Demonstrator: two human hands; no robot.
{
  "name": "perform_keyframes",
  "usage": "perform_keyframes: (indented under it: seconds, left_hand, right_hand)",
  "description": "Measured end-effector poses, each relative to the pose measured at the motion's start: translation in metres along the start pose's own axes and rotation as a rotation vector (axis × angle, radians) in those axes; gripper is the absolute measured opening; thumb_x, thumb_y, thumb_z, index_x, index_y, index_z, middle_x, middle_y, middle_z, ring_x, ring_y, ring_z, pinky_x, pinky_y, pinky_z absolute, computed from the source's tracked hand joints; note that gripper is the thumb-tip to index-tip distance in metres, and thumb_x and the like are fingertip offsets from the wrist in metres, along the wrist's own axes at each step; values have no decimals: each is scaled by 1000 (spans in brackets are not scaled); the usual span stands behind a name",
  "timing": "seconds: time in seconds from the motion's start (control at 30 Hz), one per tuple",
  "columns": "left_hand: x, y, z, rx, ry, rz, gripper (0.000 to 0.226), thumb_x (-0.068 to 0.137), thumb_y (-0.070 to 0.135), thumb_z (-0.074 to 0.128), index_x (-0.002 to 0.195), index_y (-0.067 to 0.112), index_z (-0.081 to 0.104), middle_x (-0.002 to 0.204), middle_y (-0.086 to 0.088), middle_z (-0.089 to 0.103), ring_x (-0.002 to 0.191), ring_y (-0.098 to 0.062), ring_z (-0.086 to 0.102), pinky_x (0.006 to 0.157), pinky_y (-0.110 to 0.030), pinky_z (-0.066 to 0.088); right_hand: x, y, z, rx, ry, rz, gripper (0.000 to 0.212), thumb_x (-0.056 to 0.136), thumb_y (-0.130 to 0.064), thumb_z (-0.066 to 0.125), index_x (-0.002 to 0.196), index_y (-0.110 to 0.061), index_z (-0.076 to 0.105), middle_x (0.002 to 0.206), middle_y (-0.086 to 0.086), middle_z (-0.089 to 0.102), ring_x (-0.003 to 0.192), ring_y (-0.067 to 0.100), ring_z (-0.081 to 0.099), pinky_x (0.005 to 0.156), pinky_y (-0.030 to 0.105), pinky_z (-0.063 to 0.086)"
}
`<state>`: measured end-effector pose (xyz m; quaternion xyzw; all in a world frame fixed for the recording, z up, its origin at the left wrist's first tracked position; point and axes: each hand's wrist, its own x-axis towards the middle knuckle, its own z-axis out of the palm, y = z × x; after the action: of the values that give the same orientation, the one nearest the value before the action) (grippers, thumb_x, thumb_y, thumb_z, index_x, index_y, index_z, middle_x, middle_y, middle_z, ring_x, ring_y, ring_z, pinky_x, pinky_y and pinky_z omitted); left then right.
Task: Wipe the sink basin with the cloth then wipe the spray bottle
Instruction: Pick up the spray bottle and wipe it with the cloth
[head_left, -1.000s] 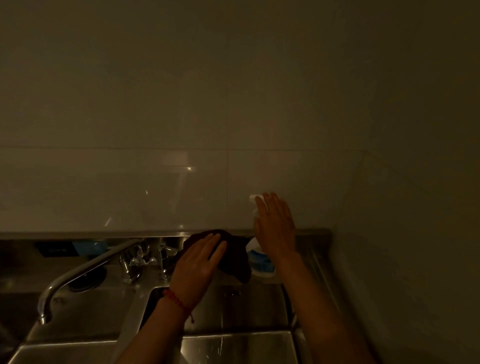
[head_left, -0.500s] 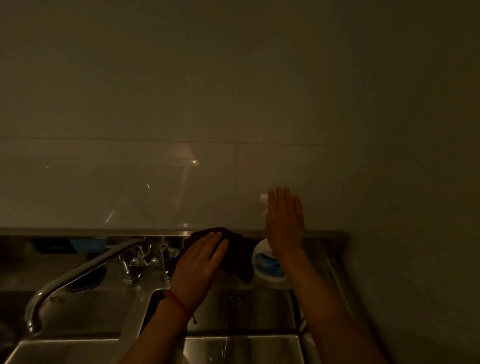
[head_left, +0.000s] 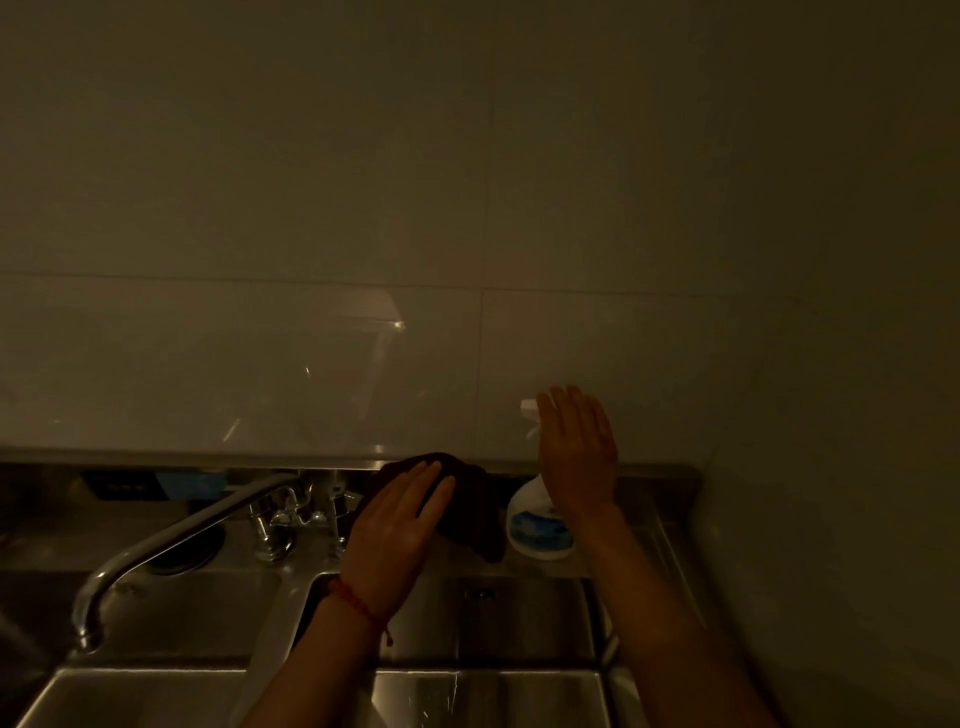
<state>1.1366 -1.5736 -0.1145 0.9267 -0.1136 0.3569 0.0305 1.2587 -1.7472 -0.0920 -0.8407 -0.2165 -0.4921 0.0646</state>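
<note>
Head view, dim light, steel sink unit under a tiled wall (head_left: 363, 208). At far left a long tap (head_left: 171, 540) reaches forward and left over the left basin (head_left: 156, 691), its spout end curving down near the front edge. Behind its base sit the valves (head_left: 280, 519), and a dark round hole (head_left: 182, 556) shows in the ledge beneath the tap arm. Further back on the left, against the upstand, lies something blue (head_left: 189, 483) beside a darker block; what they are cannot be told.

Next comes the left hand (head_left: 400, 525), a red bracelet (head_left: 358, 605) on its wrist. Its grip is wide: fingers flat and together, palm pressed onto the dark cloth (head_left: 467, 504), not closed around it. The cloth lies bunched on the back ledge (head_left: 550, 566) behind the right basin (head_left: 498, 623), one corner hanging toward the basin edge. The hand covers the cloth's left part.

Just right of the cloth, touching or nearly so, the bottle (head_left: 535, 525) stands upright on the ledge, white with a blue label, its trigger head (head_left: 531, 410) up against the wall. The right hand (head_left: 576, 457) stands in front of the bottle's neck and hides it; fingers are straight and pointing up, the grip wide, and whether the palm touches the bottle cannot be told. Right of that arm the ribbed drainer (head_left: 670, 545) meets the side wall.
</note>
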Motion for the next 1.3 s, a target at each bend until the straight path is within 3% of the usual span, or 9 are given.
perform_keyframes:
  seconds: [0.2,0.3,0.5,0.77,1.03,1.3]
  left_hand:
    - [-5,3,-14,26,73,14,37,56,-15,79,92,-6,75,96,-26,73,85,-39,73,67,-49,59]
    - [-9,6,-25,43,58,-4,57,37,-15,91,91,-6,76,95,-25,74,85,-38,73,68,-48,60]
    - [-22,6,-45,47,54,-16,61,33,-12,93,91,-3,77,96,-22,74,85,-35,74,69,-45,60]
    - [-45,2,-92,57,56,-46,65,29,-7,95,91,-2,77,96,-22,74,84,-35,74,69,-45,59]
    - [-82,-15,-150,86,128,-47,59,35,-11,92,91,-2,77,95,-23,74,84,-34,74,69,-44,59]
    - [-130,-48,-224,114,200,-17,51,43,-12,89,92,-1,77,95,-22,74,85,-33,74,73,-43,59]
  right_hand:
    - [-7,-5,-10,3,67,-47,34,92,-4,36,99,-3,70,102,16,70,97,32,66,84,48,52]
    - [-6,-10,-20,38,110,-62,44,98,-7,26,99,-3,69,102,16,70,98,32,66,85,47,52]
    - [-7,-29,-47,68,145,-116,31,78,2,49,101,-4,69,105,16,69,100,32,65,87,46,50]
    - [-9,-65,-94,127,112,-187,30,83,-1,47,108,-2,65,110,18,67,106,33,62,90,47,50]
    - [-8,-119,-150,194,104,-219,33,70,3,71,103,-2,68,106,19,68,102,34,64,88,46,51]
    - [-2,-195,-215,257,144,-227,30,71,2,72,100,-2,69,104,20,69,98,34,65,87,44,50]
